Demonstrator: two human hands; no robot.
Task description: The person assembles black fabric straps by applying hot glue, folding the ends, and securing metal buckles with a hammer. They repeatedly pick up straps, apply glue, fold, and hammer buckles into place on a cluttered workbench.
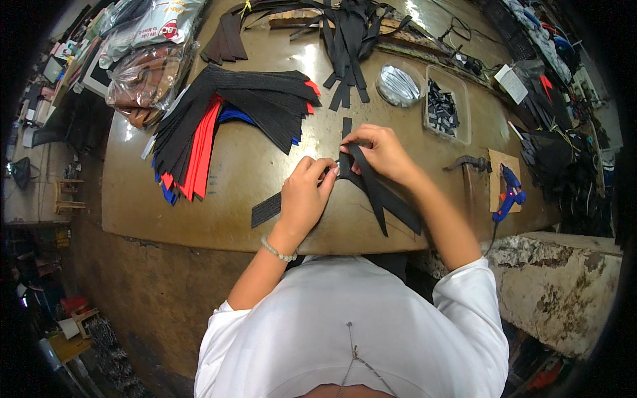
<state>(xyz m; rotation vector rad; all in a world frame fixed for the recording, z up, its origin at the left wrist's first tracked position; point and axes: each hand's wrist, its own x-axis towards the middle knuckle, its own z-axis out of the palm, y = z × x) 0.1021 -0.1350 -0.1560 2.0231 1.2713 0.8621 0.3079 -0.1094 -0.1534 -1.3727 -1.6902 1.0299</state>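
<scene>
A flat black piece with splayed arms lies on the table in front of me, one arm toward each side and a narrower strip pointing away. My right hand pinches a narrow black strap near the middle of this piece; the strap's loose end hangs back toward me. My left hand is closed at the centre, thumb and index finger together beside the join. A tiny whitish bit shows at those fingertips, too small to name.
Black, red and blue fabric pieces lie fanned out at left. Black straps are heaped at the back. A round tub and a clear box of small black parts stand right, beyond a blue glue gun. Plastic-wrapped bags sit far left.
</scene>
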